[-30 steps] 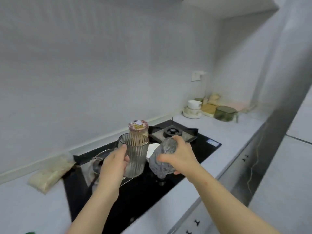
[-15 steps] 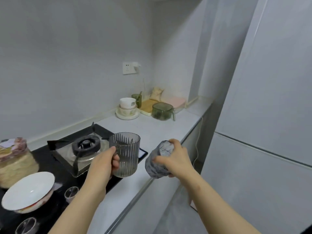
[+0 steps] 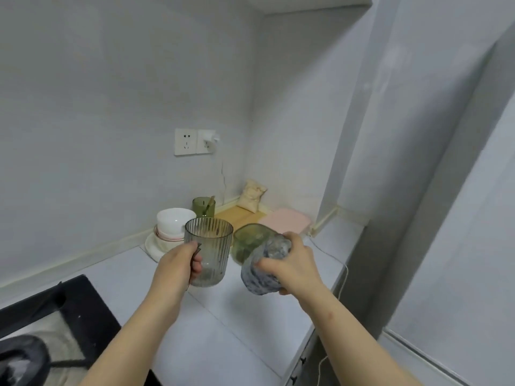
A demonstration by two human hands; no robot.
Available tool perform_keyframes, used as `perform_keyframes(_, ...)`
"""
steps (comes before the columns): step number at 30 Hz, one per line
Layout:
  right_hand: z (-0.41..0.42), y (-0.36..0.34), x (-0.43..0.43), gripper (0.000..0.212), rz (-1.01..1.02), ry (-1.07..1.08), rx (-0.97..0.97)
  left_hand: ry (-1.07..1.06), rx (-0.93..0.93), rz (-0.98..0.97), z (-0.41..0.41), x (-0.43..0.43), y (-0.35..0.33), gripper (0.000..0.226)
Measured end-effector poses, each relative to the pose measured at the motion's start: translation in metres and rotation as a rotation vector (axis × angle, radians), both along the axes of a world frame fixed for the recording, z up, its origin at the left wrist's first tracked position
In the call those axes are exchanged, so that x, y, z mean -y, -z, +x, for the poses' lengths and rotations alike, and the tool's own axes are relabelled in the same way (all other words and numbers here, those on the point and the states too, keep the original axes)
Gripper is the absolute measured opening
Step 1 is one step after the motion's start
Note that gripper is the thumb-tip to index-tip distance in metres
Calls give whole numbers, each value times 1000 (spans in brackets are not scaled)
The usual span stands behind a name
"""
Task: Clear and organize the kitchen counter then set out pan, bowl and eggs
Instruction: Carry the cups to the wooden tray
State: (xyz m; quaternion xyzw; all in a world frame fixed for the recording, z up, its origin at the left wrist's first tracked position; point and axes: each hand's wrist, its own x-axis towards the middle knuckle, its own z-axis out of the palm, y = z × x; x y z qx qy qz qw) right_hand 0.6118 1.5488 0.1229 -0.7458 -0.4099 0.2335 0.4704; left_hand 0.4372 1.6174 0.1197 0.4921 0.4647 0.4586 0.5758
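the ribbed glass mug (image 3: 209, 250) is up in the air over the counter (image 3: 223, 316), upright, in front of the dishes in the corner. the left hand (image 3: 178, 267) has it by the side handle, fingers curled through and the thumb on top. beside it the speckled grey cup (image 3: 260, 274) is tipped over at an angle, and the right hand (image 3: 296, 263) is wrapped round its upper part from above, fingers closed on it. the two vessels are near each other but not touching.

both look like glass to me: stiff, smooth, likely to chip if knocked together or set down hard. the mug looks thin-walled and light, and i'd say the handle is the sure place to hold it. the cup has no handle that i can see, so a full wrap round the body seems the safer hold; gripped near the rim and tilted, it could slip.

just behind them stands a green glass container (image 3: 246, 240), with a white bowl (image 3: 174, 220) stacked on a plate (image 3: 152, 246) to its left, a green tumbler (image 3: 203, 208), a wooden board (image 3: 239, 218), a pink-lidded box (image 3: 287, 222) and a small bag (image 3: 252, 195) against the wall. the corner is crowded, so setting these down there would call for care. the stove (image 3: 41, 316) is at lower left.
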Motion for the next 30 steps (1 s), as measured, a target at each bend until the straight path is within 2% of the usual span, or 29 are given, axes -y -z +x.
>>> perform_keyframes(2,25,-3,-44,91,17,-11,-39,-2,-3,10,23,-34,0,35)
perform_keyframes(7,79,-17,-141,98,71,-20,-14,-15,70,-28,71,-108,2,36)
perform_keyframes(10,124,-20,-202,92,93,-59,-46,-35,85,-59,108,-151,4,38)
perform_keyframes(14,171,-14,-278,91,46,-97,1,-88,106,-111,152,-205,9,39)
perform_keyframes(20,208,8,-345,92,-48,-167,61,-162,58,-111,199,-259,11,41)
perform_keyframes(26,205,35,-396,96,-170,-296,144,-228,209,-110,208,-302,8,39)
perform_keyframes(30,206,50,-425,87,-208,-347,169,-214,368,-174,210,-324,17,39)
